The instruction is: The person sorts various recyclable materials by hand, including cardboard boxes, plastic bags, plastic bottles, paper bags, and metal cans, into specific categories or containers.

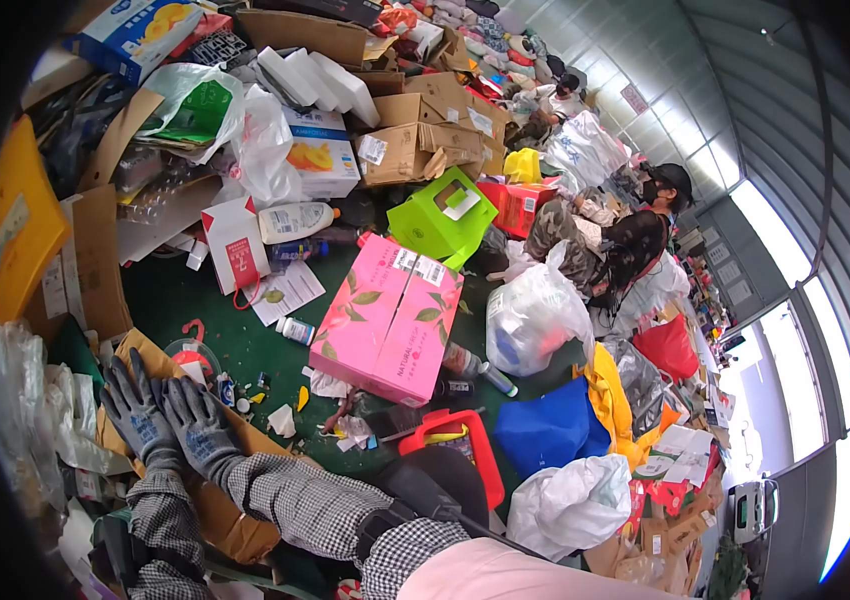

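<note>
My left hand [141,412], in a grey work glove, lies with fingers stretched out on a flattened piece of brown cardboard [230,505]. Right beside it, my right hand [200,428] rests on the same cardboard, its gloved fingers also extended. Neither hand grips anything. Both forearms wear black-and-white checked sleeves. Just beyond the fingertips is a round clear lid-like thing with a red hook [195,345]. A pink printed carton [385,325] sits to the right on the green floor [285,435].
Clear plastic bags [50,400] crowd the left side. A yellow padded envelope [20,225] stands above them. Cardboard boxes [415,140] are piled at the back. A blue bag [550,425] and a red-rimmed container [485,455] lie right. People [670,190] sit among the waste.
</note>
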`<act>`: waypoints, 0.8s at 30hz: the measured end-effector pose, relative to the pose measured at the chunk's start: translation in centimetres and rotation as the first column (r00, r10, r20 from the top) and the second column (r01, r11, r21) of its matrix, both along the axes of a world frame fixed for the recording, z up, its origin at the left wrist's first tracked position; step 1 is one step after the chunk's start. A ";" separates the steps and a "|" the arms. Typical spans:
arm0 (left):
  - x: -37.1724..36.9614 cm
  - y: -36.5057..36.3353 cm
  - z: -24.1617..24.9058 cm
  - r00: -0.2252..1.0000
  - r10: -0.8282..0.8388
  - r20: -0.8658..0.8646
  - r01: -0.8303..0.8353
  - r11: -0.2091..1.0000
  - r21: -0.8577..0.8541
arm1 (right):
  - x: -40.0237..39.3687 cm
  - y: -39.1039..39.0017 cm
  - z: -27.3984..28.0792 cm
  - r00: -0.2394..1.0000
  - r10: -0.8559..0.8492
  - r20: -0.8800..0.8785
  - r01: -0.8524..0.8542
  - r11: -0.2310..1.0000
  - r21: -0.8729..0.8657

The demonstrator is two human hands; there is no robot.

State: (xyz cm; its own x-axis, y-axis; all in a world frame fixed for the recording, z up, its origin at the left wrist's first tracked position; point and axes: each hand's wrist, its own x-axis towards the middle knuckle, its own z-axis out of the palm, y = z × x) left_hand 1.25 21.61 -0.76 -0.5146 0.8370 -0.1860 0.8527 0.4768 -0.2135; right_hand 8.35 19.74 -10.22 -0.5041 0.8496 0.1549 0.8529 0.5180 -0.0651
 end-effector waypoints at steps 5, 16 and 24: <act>-0.1 0.0 0.0 1.000 0.000 0.019 0.000 1.000 0.022 | -0.1 0.1 -0.4 1.000 0.001 0.016 -0.001 1.000 0.017; -0.4 -0.1 -0.9 1.000 -0.022 -0.008 0.023 0.998 0.051 | -0.4 0.3 -1.9 1.000 -0.003 -0.027 0.005 0.999 0.052; -3.8 -0.2 -2.4 0.969 -0.194 0.153 0.111 0.895 0.433 | 0.1 0.2 -0.8 1.000 -0.004 -0.022 0.008 0.989 0.146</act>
